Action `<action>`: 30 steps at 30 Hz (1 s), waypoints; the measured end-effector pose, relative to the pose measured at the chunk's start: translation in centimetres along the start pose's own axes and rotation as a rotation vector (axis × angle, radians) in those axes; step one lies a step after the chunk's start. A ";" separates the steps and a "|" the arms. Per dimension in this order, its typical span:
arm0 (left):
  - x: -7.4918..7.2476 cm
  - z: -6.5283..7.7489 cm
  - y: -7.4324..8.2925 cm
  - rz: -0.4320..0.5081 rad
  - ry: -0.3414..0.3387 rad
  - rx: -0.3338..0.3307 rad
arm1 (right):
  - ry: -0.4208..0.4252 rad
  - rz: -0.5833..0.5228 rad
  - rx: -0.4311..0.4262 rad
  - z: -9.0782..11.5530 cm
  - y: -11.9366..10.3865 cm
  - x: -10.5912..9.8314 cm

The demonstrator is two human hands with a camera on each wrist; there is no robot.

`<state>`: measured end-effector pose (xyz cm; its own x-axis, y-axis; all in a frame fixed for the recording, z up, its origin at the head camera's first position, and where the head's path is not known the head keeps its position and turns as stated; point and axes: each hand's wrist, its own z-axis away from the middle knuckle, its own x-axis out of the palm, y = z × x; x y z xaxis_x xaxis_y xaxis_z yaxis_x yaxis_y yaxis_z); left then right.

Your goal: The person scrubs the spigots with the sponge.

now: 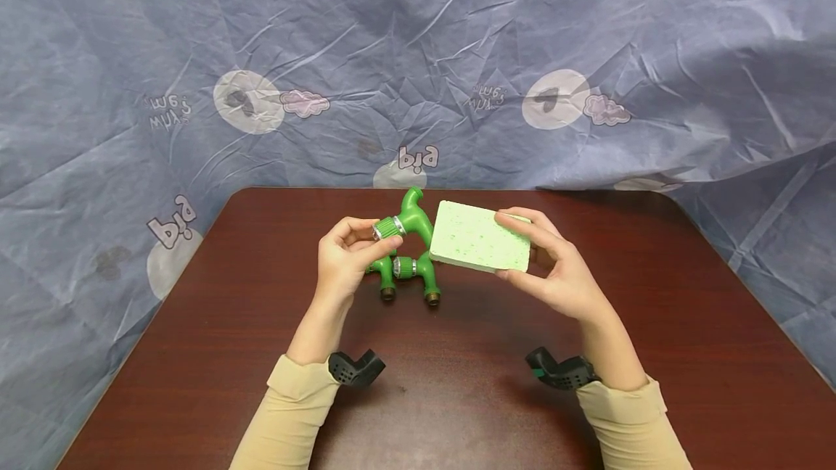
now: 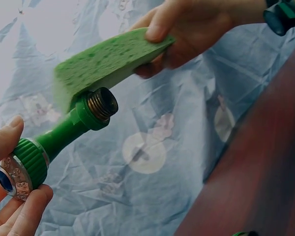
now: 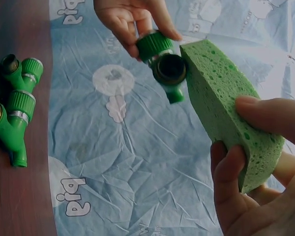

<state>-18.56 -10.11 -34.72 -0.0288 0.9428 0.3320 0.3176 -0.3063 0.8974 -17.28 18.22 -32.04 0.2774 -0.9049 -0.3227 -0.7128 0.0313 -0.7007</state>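
Observation:
My left hand [image 1: 342,256] pinches a green plastic tap [image 1: 418,220] by its ribbed knob, thumb on one side and fingers on the other. In the left wrist view the tap's threaded brass-coloured end [image 2: 103,104] points up and right. My right hand [image 1: 555,260] grips a light green sponge [image 1: 481,236] by its right end, thumb on one face and fingers on the other. The sponge's free end is right at the tap's threaded end, as the right wrist view shows from the side. Both things are held up above the table.
Two more green taps, one left [image 1: 385,274] and one right [image 1: 424,274], lie on the dark brown table [image 1: 444,383] beyond my left hand. A wrinkled blue-grey cloth [image 1: 366,56] with printed patterns hangs behind the table. Each wrist wears a black strap.

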 end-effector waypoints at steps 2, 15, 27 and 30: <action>-0.4 -0.2 0.3 0.011 0.019 0.011 | 0.030 -0.014 0.000 0.0 0.1 -0.2; -3.8 -1.5 1.3 0.007 0.147 0.047 | 0.271 -0.085 0.066 0.0 1.4 -1.0; -6.8 -2.6 0.9 0.004 0.239 -0.022 | 0.414 -0.137 0.160 0.4 3.2 -1.6; -7.4 -2.8 0.6 0.020 0.249 -0.045 | 0.445 -0.145 0.192 0.5 3.8 -1.7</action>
<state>-20.83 -17.59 -35.85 -0.2579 0.8768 0.4058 0.2776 -0.3351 0.9004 -20.15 20.06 -34.52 0.0334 -0.9976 0.0601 -0.5441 -0.0686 -0.8362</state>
